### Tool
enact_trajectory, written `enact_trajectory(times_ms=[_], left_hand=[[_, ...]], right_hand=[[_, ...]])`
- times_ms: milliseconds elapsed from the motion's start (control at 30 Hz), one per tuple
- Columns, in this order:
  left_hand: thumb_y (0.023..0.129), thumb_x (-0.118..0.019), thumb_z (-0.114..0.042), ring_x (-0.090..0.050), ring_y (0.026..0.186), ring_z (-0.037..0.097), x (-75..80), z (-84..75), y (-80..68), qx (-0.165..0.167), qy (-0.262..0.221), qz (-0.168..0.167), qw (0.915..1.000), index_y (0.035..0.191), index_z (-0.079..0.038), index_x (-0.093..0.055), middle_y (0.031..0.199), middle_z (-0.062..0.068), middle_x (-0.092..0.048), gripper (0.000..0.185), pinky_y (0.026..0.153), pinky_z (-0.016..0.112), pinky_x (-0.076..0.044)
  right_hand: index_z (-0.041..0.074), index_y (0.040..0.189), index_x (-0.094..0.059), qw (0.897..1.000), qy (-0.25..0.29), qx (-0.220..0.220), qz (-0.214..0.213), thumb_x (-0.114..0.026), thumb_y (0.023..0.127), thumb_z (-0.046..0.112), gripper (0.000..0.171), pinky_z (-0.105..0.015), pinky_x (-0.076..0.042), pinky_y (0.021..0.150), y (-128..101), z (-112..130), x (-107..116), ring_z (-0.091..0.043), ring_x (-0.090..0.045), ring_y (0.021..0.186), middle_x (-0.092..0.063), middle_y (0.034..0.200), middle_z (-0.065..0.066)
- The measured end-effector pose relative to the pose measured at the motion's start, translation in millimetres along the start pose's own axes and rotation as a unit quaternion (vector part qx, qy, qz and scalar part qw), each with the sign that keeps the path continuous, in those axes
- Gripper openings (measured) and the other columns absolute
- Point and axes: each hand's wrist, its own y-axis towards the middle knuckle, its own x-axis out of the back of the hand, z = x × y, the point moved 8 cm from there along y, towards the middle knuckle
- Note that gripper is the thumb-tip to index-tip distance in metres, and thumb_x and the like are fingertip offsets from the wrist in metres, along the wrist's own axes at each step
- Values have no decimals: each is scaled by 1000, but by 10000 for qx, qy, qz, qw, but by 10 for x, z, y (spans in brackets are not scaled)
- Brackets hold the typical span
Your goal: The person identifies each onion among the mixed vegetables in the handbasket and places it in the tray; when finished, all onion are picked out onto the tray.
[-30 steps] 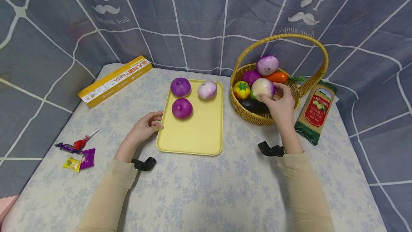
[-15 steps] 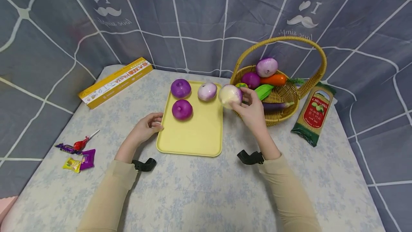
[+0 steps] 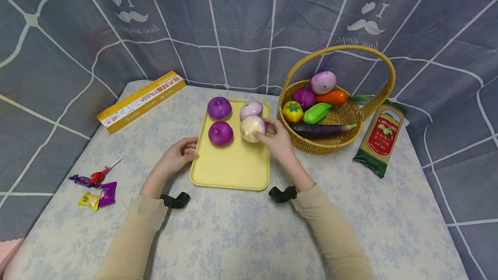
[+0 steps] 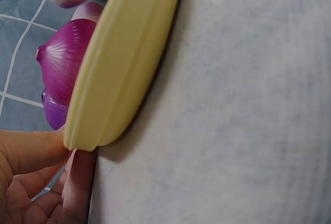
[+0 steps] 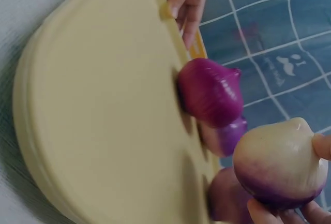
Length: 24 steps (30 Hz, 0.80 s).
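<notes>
My right hand (image 3: 278, 139) grips a white-and-purple onion (image 3: 253, 128) over the right side of the yellow tray (image 3: 229, 165). In the right wrist view, thumb and fingers hold this onion (image 5: 279, 164) apart from the tray surface. Two dark purple onions (image 3: 220, 133) sit at the tray's left, and a pale purple onion (image 3: 250, 109) lies at its back right, partly hidden behind the held one. At the tray's left edge my left hand (image 3: 180, 154) pinches the rim; the left wrist view shows the thumb (image 4: 36, 149) on the rim's upper side and fingers below.
A wicker basket (image 3: 324, 147) at the right holds onions, a carrot (image 3: 331, 97), an eggplant (image 3: 323, 130) and other vegetables under its tall handle. Beside it lies an Olivoila pasta bag (image 3: 381, 137). A pasta box (image 3: 142, 100) lies back left, with a lollipop (image 3: 99, 175) and wrapped candies (image 3: 106, 193) nearer.
My right hand has carried the white-and-purple onion leftward from the basket to over the tray. The left hand stays at the tray's left edge.
</notes>
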Motion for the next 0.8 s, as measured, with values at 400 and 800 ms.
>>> enact_trajectory(times_ms=[400, 800], left_hand=[[98, -57, -4, -54, 108, 26, -1, -28, -22, 4, -4, -12, 10000, 149, 0, -37, 131, 23, -51, 55, 79, 17, -50], [98, -57, -3, -54, 103, 19, 1, -29, -24, -15, -38, -8, 10000, 149, 1, -37, 131, 24, -51, 55, 77, 16, -50]], right_hand=[[2, 137, -50, 9985, -87, -514, 174, -75, 87, 23, 60, -40, -47, 106, 86, -256, -90, -31, -55, 125, -56, 134, -19], [0, 139, -50, 9972, -411, -608, 163, -67, 93, 31, 58, -38, -50, 102, 143, -358, -153, -30, -58, 122, -60, 130, -21]])
